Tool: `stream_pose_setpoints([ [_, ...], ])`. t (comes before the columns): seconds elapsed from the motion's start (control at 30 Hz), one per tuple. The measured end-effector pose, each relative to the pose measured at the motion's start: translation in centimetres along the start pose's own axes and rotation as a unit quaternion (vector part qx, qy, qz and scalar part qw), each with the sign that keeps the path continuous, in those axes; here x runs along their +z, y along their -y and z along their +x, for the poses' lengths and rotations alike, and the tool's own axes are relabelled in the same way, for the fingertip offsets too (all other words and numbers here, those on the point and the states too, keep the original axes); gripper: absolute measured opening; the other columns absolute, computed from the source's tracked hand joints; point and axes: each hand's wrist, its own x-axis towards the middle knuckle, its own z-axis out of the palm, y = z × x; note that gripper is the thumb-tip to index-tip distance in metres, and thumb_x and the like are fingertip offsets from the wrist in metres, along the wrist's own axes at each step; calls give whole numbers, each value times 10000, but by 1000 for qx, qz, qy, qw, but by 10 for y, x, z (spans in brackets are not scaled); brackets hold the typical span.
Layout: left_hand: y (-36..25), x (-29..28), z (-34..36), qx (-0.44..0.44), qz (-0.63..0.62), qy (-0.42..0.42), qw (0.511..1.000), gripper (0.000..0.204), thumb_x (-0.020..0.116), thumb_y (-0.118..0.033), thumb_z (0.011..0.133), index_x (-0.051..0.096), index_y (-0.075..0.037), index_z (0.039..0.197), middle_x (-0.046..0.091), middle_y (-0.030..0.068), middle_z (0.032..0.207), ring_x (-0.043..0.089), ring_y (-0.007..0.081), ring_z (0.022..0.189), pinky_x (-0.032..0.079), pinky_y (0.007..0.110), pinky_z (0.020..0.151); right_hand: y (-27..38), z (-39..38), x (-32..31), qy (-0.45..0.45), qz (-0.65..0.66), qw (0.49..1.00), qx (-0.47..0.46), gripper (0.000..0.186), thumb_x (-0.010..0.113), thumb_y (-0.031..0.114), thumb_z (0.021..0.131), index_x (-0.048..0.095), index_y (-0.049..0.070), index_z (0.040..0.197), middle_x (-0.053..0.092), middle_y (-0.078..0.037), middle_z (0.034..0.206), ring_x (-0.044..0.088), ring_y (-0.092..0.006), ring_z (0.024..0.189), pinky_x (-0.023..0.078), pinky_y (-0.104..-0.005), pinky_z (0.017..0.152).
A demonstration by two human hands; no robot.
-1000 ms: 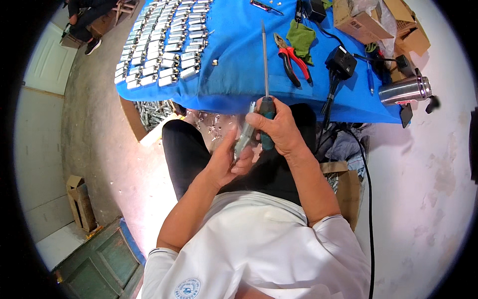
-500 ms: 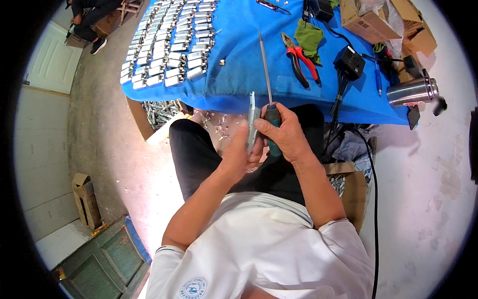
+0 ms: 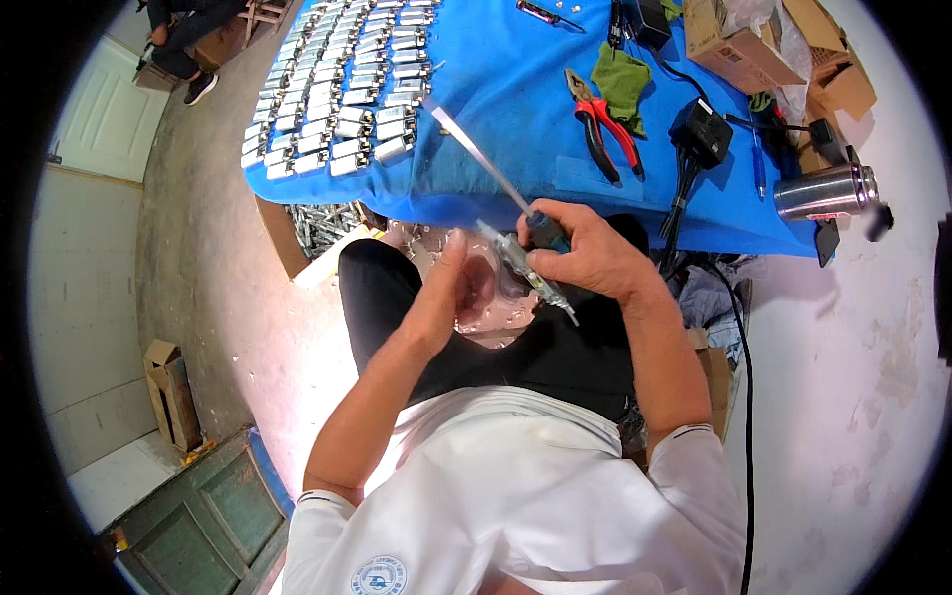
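My right hand (image 3: 593, 253) is wrapped round the dark teal handle of a screwdriver (image 3: 486, 164), whose long shaft points up and left over the table edge. A narrow silver-grey metal mechanism (image 3: 523, 264) slants just below the handle, against my right thumb and fingers. It seems to rest in that same hand, though the exact grip is partly hidden. To its left, my left hand (image 3: 446, 293) is apart from the mechanism, thumb up and fingers parted, with nothing visible in it. The fingers are slightly blurred.
Rows of small silver metal cases (image 3: 352, 89) cover the left of the blue-clothed table (image 3: 486, 79). Red-handled pliers (image 3: 605, 129), a green cloth (image 3: 622, 84), a black adapter (image 3: 700, 132) and a steel flask (image 3: 825, 190) lie right. A box of metal parts (image 3: 322, 226) stands below.
The screwdriver has swung from upright to leaning left. The metal mechanism has turned from upright to slanting and moved beside my right hand. My left hand has let go and shifted left.
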Motion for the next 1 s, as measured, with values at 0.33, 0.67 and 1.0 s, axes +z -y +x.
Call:
stream_pose_setpoints([
  [0.33, -27, -1, 11, 119, 116, 22, 986, 458, 430, -460, 993, 484, -87, 732, 385, -25, 587, 311, 59, 481, 227, 220, 432, 21, 44, -39, 191, -184, 963, -42, 271, 663, 189, 718, 590, -4, 894, 579, -52, 778, 518, -135, 732, 447, -286, 696],
  [0.67, -33, -10, 25, 176, 70, -112, 976, 524, 401, -495, 993, 466, -78, 682, 353, -36, 547, 307, 55, 453, 233, 221, 413, 45, 14, -60, -254, -152, 955, 13, 368, 670, 255, 810, 558, 9, 1060, 573, -100, 832, 580, -188, 787, 461, -322, 711],
  [1.0, -18, -14, 59, 225, 203, -231, 925, 534, 435, -441, 995, 532, -2, 706, 442, 32, 565, 451, 122, 530, 366, 303, 511, -14, -67, -29, -164, -189, 968, -11, 451, 583, 179, 864, 486, 22, 1276, 606, -165, 1013, 607, -315, 923, 460, -375, 839],
])
